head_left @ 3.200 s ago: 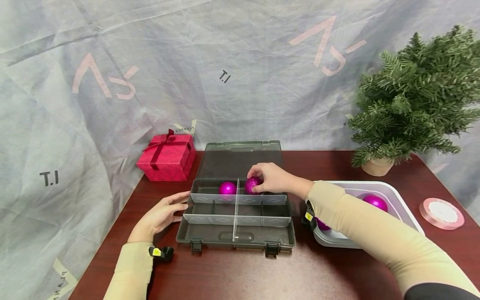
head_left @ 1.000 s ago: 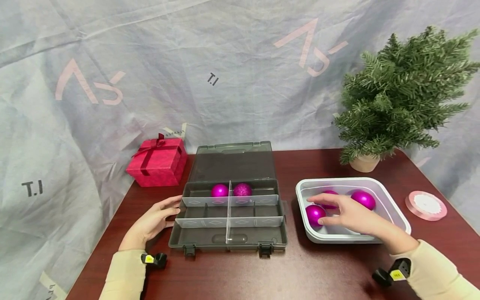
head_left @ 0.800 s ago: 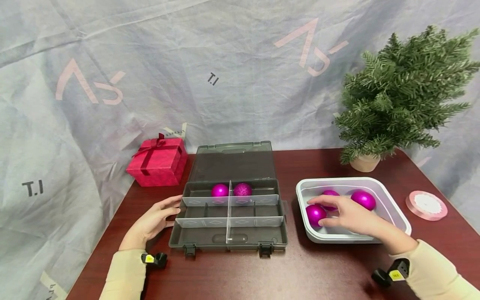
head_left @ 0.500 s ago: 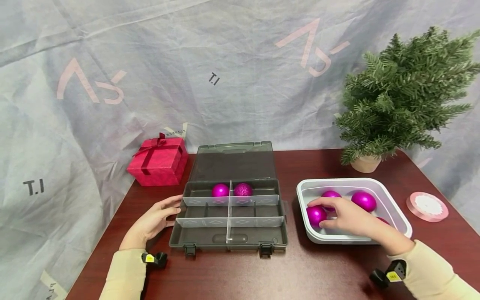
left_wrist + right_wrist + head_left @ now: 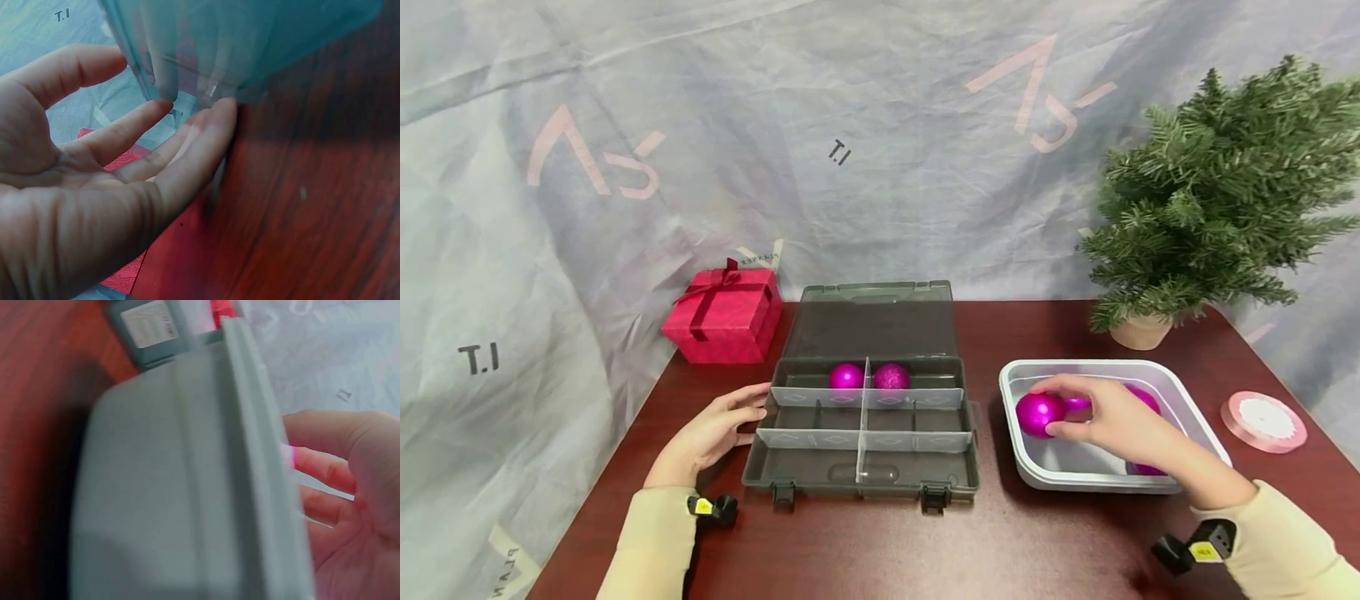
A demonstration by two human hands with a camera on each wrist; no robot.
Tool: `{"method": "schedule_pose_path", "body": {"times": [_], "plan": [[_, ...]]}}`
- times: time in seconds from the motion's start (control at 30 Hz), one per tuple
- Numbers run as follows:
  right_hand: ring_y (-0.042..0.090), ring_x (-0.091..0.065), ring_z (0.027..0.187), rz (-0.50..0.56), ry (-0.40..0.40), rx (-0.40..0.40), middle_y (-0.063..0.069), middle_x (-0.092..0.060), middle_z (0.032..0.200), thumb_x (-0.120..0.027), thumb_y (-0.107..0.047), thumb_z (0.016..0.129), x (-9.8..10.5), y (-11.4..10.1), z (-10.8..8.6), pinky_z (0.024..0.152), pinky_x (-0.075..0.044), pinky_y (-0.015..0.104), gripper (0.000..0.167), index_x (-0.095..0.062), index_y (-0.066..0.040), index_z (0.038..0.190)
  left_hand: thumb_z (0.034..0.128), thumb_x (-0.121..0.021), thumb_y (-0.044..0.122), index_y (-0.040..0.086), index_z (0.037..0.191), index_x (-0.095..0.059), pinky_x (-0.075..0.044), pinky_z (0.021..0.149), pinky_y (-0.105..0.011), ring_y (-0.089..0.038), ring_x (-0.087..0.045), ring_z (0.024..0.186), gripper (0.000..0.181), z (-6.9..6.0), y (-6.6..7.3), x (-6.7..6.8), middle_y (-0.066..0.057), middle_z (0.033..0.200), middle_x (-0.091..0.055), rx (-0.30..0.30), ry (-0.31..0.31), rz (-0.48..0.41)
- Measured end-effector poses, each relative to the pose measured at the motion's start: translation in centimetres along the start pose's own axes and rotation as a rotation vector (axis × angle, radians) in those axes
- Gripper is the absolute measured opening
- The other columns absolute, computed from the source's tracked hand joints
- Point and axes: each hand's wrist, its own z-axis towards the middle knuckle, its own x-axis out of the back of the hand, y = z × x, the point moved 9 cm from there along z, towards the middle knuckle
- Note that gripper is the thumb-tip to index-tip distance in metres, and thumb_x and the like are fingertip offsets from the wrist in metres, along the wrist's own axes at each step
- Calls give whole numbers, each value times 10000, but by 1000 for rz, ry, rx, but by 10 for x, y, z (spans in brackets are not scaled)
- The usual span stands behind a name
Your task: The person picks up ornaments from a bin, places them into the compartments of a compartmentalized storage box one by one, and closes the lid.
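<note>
At nine o'clock of the white tray [image 5: 1101, 482], the right hand [image 5: 1116, 421] pinches a magenta ball [image 5: 1037, 415]; the left hand [image 5: 709, 437], loosely spread, is at nine o'clock of the divided box [image 5: 917, 471]. Picking seems in hand; steady lifting is needed next.

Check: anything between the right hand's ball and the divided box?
Yes: the ball faces the left wall of the white tray, then the right wall of the divided box. Nothing else visible between.
</note>
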Motion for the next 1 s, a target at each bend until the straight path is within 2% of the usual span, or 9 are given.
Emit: {"method": "schedule_pose_path", "body": {"times": [0.13, 0.33, 0.43, 0.57, 0.67, 0.87, 1.0], "plan": [[175, -665, 1077, 40, 32, -47, -18, -713, 1174, -856, -184, 844, 16, -5, 7, 830, -530, 327, 441, -693, -201, 1253, 1027, -528, 65, -47, 1583, -251, -475, 960, -479, -202, -534, 1222, 631, 1, 1, 0, -242, 1532, -396, -5, -5, -8], [159, -657, 1127, 109, 51, -62, 1, -716, 1198, -827, -212, 883, 32, -21, 27, 880, -466, 181, 438, -672, -207, 1293, 1030, -526, 69, -44, 1586, -248, -479, 966, -484, -204, -538, 1229, 632, 0, 0, 1, -237, 1530, -401, -8, -10, -14], [149, -654, 1137, 144, 40, -57, -1, -716, 1202, -815, -219, 896, 33, -32, 41, 889, -474, 199, 441, -663, -201, 1309, 1032, -524, 68, -43, 1586, -249, -476, 969, -489, -209, -523, 1241, 629, -1, 0, 1, -244, 1539, -387, -6, -6, -11], [143, -666, 1113, 193, 24, -34, -19, -726, 1168, -808, -212, 902, 28, -46, 60, 859, -504, 245, 429, -664, -195, 1305, 1029, -525, 59, -44, 1585, -252, -473, 965, -488, -212, -507, 1247, 628, -2, -1, 2, -251, 1544, -375, 2, 4, -5], [158, -674, 1101, 218, 22, 6, -20, -730, 1151, -809, -201, 900, 22, -58, 74, 889, -502, 278, 418, -672, -182, 1295, 1027, -534, 66, -43, 1584, -255, -476, 964, -485, -220, -510, 1247, 633, -1, -1, 1, -240, 1535, -391, 2, 2, -6], [220, -657, 1159, 263, -4, 57, 2, -705, 1227, -825, -191, 882, 5, -84, 101, 994, -469, 470, 435, -681, -146, 1291, 1024, -537, 59, -43, 1581, -266, -487, 958, -481, -232, -529, 1231, 628, 2, 0, 2, -227, 1505, -429, 1, 7, -12], [228, -647, 1169, 308, -43, 95, 15, -690, 1240, -839, -150, 862, -13, -104, 118, 987, -485, 481, 441, -683, -114, 1273, 1022, -536, 56, -39, 1581, -271, -484, 957, -481, -224, -524, 1227, 626, 1, 0, 2, -229, 1509, -422, 7, 17, -12]]}}
